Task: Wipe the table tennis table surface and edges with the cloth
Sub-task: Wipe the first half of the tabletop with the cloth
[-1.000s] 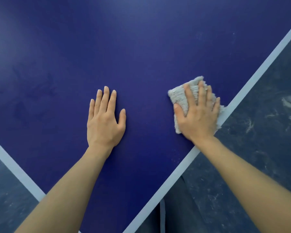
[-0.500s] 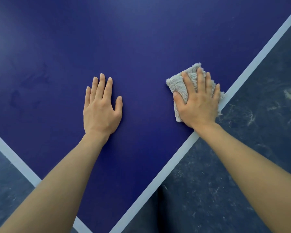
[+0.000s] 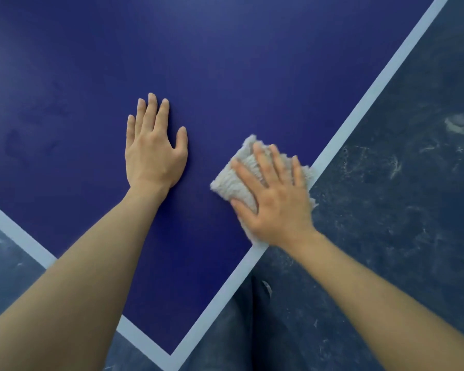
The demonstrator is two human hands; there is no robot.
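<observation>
Cloth (image 3: 233, 180) pulled toward 6 o'clock along table (image 3: 252, 62) edge, pressed under flat right hand (image 3: 276, 207); left hand (image 3: 153, 153) flat, empty; edge strip judged being covered.

I read this as a sports or rec room. Main cue: a table tennis table (image 3: 225, 62) with a matte dark-blue top. It has a white right border line (image 3: 373, 97) and a white left border line (image 3: 19, 234), which meet at a corner (image 3: 172, 361) low in my view. Beyond the edges is a dark blue-grey floor (image 3: 413, 223), hard-looking and covered in pale scuffs and scratches, with one whitish smear (image 3: 457, 124) at right. The top shows faint smudges (image 3: 30, 140) at left. Home or club, I can't tell: my view is only table top and floor.
</observation>
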